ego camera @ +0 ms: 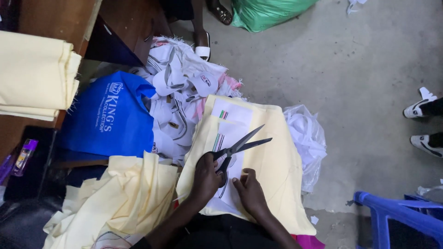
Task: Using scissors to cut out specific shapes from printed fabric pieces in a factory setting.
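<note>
My left hand [206, 177] grips the handles of black scissors [240, 145], whose blades are spread apart and point up and to the right. My right hand [249, 191] rests flat, fingers curled, on a white fabric piece [230, 133] with small coloured stripes. That piece lies on pale yellow cloth [277, 166] draped over my lap. The scissors hover over the white piece, just above my right hand.
More yellow cloth [124, 198] is heaped at the lower left, with a blue bag [108, 117] and a pile of white pieces [180, 78] behind it. Folded yellow fabric [34, 76] sits on a wooden table. Nearby are a white plastic bag [309, 138], a blue chair [401, 216], and other people's feet [422, 108].
</note>
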